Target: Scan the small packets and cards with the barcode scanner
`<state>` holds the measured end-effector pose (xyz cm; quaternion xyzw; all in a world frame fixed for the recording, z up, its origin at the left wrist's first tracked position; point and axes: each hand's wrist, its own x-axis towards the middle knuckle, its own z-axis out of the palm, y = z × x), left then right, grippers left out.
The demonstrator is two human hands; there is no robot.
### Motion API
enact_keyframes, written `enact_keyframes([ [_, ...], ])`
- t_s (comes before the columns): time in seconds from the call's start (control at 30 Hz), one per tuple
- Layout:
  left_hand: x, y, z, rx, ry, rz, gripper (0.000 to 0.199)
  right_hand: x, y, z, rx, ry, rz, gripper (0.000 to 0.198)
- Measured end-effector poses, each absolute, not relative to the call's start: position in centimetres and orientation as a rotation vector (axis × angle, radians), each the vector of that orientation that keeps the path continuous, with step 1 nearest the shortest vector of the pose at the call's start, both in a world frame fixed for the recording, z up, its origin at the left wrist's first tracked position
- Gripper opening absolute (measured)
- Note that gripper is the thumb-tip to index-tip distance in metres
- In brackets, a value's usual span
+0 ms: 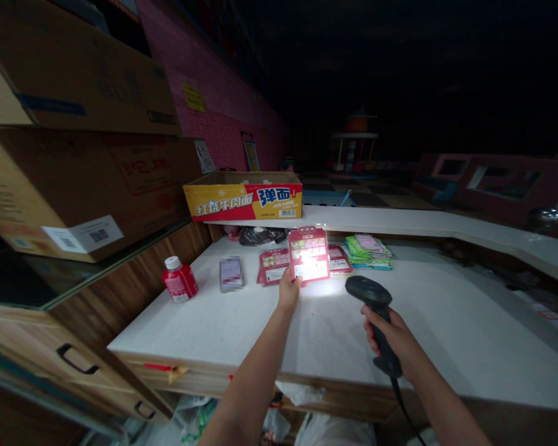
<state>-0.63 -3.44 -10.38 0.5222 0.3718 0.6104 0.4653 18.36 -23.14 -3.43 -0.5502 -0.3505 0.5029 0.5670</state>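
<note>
My left hand [289,291] pinches the lower left corner of a red-bordered printed card pack [308,248], held up above the white counter. A bright patch of light falls on its lower half. In my right hand [393,337] is a black handheld barcode scanner [369,290], fingers wrapped round its handle and its head pointing toward the card pack. A cord runs down from the handle. Behind the raised pack lie more red card packs [273,267]. To their right sits a pile of green packs [368,253] with a pinkish one on top.
A red bottle with a white cap [180,280] stands at the counter's left, near a blurred flat rectangle [231,274]. A yellow and red carton [246,201] rests on the raised ledge [400,221]. Large cardboard boxes [88,186] are stacked at left. Drawers [69,356] lie below.
</note>
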Motion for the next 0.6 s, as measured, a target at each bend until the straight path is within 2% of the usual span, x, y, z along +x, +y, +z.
enact_keyframes([
  [0.3,-0.7,-3.7,-10.1,1.227,0.855,1.519,0.032,18.1,-23.1,-2.8,-1.349,-0.86,1.155,0.039],
  [0.6,-0.5,-3.7,-10.1,1.186,0.836,1.484,0.041,18.0,-21.1,-2.9,-1.362,-0.91,1.159,0.04],
])
